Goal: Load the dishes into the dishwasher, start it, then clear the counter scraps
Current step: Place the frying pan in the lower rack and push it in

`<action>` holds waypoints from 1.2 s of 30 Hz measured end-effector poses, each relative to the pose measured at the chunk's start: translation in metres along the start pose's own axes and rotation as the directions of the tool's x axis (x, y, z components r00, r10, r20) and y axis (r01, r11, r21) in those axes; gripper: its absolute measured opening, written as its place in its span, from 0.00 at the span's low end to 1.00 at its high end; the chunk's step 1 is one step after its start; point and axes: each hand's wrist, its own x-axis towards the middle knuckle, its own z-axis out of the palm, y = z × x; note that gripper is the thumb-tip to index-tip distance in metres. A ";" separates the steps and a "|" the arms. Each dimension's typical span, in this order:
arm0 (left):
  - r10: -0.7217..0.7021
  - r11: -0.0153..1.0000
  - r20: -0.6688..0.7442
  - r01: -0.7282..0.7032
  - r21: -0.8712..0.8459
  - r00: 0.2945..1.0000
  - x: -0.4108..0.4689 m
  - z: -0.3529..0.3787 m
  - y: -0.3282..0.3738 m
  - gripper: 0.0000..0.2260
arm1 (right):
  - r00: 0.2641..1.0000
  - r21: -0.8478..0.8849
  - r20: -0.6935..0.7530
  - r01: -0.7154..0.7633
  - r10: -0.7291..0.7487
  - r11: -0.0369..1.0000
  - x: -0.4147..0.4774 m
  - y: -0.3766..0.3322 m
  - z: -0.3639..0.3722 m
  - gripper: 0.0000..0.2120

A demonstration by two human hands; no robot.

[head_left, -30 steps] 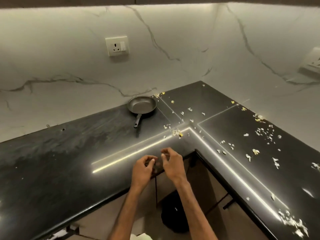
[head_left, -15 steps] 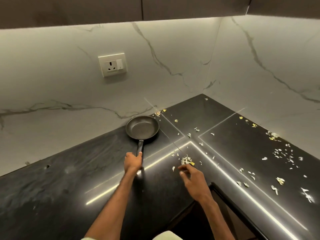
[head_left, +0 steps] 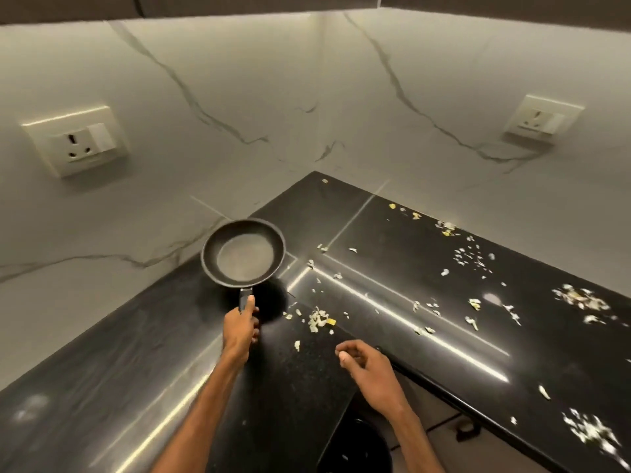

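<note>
Pan (head_left: 244, 256) lifted; left hand (head_left: 240, 331) fingers (head_left: 255, 331) wrap handle (head_left: 244, 297); right hand (head_left: 367, 367) curled, contents unclear.

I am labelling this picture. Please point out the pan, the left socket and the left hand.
pan (head_left: 244, 257), head view, inner base.
left socket (head_left: 73, 141), head view, front plate.
left hand (head_left: 239, 327), head view, back of hand.

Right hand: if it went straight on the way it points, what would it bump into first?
Probably the small heap of scraps on the black counter, just ahead of the right hand; how high the hand hovers is unclear.
</note>
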 end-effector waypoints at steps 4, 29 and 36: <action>0.114 0.973 0.327 -0.172 0.155 0.938 -0.054 0.030 0.013 0.14 | 0.990 0.307 -0.105 -0.054 0.090 0.950 -0.006 -0.004 -0.012 0.14; 0.014 0.526 0.987 -0.841 0.129 0.161 -0.314 0.147 -0.099 0.18 | 0.377 0.709 -0.696 0.499 0.611 0.499 -0.304 0.116 -0.201 0.10; -0.108 0.556 0.989 -0.819 0.143 0.099 -0.450 0.173 -0.172 0.27 | 0.324 0.705 -0.691 0.498 0.646 0.504 -0.457 0.168 -0.247 0.09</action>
